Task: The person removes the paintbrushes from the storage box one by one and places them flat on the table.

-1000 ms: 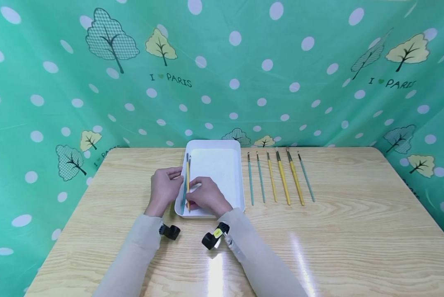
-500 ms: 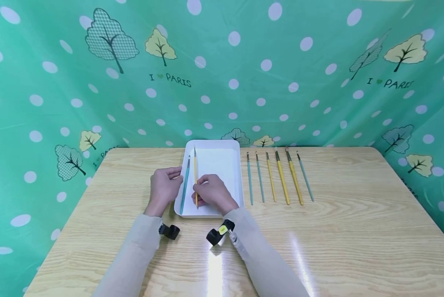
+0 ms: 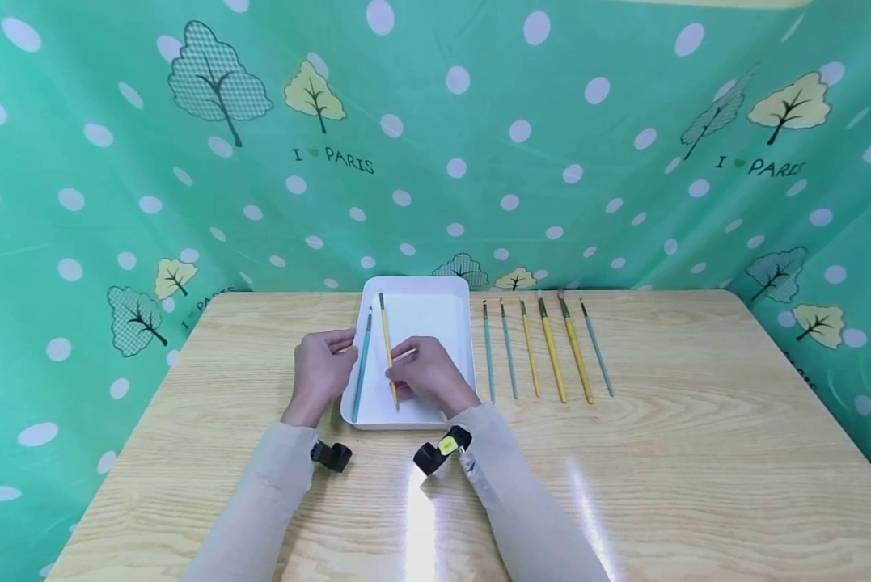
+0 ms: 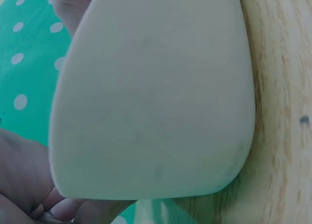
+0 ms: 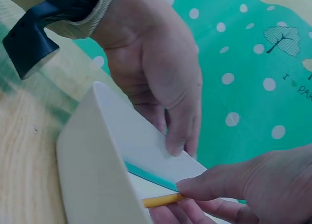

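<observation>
My left hand [image 3: 323, 373] holds the left rim of the white tray [image 3: 435, 303], thumb and fingers at the wall; in the left wrist view that hand [image 4: 22, 177] shows at lower left, beside the tray's end wall [image 4: 156, 97]. Over the tray's left half, my right hand [image 3: 429, 373] pinches a thin yellow paintbrush [image 3: 386, 330] near its handle end, bristles toward the back and tilted slightly left. From the right wrist, the brush handle [image 5: 163, 200] sticks out past thumb and fingers. A teal paintbrush [image 3: 363, 368] lies along the tray's left wall.
Right of the tray, several paintbrushes lie in a row on the wooden table, among them a thick yellow one [image 3: 554, 352] and a teal one [image 3: 597, 347] at the right end. A green dotted curtain [image 3: 479, 145] hangs behind the table.
My right hand has carried the yellow paintbrush rightward, away from the teal one by the left wall; its handle end has swung right. The left hand has stayed at the tray's rim.
</observation>
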Action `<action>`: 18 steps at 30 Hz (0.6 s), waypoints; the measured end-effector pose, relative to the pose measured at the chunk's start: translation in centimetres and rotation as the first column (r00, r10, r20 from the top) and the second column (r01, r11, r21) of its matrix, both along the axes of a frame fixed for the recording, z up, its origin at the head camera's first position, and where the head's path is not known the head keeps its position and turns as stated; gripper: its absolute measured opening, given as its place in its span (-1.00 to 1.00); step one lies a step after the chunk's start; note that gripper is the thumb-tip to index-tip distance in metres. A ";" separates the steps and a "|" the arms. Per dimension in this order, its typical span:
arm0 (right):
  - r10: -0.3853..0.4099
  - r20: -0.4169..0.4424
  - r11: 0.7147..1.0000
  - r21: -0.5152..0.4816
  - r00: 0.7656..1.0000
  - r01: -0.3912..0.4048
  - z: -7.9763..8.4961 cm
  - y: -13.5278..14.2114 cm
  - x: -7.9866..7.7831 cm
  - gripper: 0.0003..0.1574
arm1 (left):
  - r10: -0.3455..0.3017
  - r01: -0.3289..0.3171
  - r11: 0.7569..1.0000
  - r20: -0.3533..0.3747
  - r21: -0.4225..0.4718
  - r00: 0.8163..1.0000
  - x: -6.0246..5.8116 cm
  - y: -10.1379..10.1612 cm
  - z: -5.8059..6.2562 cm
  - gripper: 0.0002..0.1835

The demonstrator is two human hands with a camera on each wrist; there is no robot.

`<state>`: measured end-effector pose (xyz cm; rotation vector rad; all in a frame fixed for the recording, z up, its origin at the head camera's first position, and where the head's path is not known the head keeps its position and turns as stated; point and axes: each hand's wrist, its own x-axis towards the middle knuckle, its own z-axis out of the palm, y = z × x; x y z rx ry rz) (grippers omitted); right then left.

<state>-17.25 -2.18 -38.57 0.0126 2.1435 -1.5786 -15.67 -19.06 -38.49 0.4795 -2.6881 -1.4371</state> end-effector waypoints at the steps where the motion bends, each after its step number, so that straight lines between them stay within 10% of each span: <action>1: -0.003 -0.002 1.000 -0.001 1.000 0.003 0.1 0.1 -0.1 -0.73 | 0.000 0.000 1.000 0.000 -0.001 1.000 0.0 0.0 0.0 -0.65; 18: -0.048 0.038 0.998 -0.046 0.998 0.050 1.5 2.2 -1.1 -0.65 | -0.007 0.007 1.000 -0.003 0.005 1.000 0.1 0.1 0.1 -0.65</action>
